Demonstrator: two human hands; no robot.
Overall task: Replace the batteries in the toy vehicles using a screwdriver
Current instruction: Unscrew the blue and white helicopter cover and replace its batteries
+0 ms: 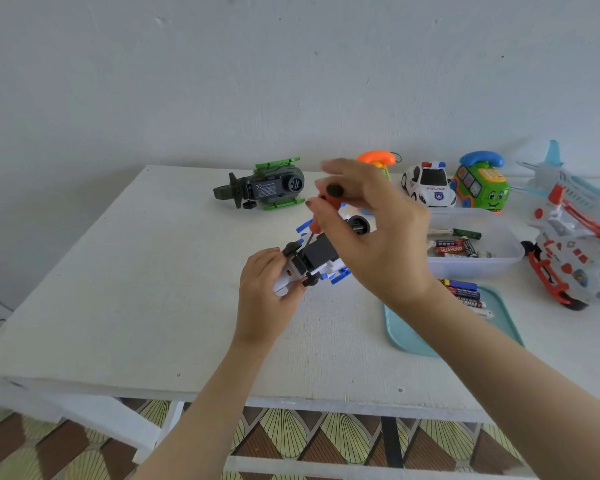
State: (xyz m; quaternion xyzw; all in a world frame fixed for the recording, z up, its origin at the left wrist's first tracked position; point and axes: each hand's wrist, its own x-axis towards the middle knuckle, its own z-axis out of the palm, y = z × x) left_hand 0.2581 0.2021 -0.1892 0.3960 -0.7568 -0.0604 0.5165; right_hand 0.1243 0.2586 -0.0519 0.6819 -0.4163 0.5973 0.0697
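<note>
Upturned toy vehicle under the screwdriver, mid-counter [118, 289].

White-and-blue toy vehicle [321, 259] lies belly-up with its dark underside panel showing, tail end gripped by the left hand [262, 292]. The screwdriver [329, 200], orange-red handle with a black cap, is near upright and pinched in the right hand [374, 233], shaft down at the panel; tip contact unclear. Green toy vehicle [264, 187] rests underside-up behind, apart. Police car [428, 185] stands upright at the far edge. Batteries [452, 249] lie loose in a clear tub [510, 258], and more batteries [465, 292] lie side by side on a teal tray [402, 330].
</note>
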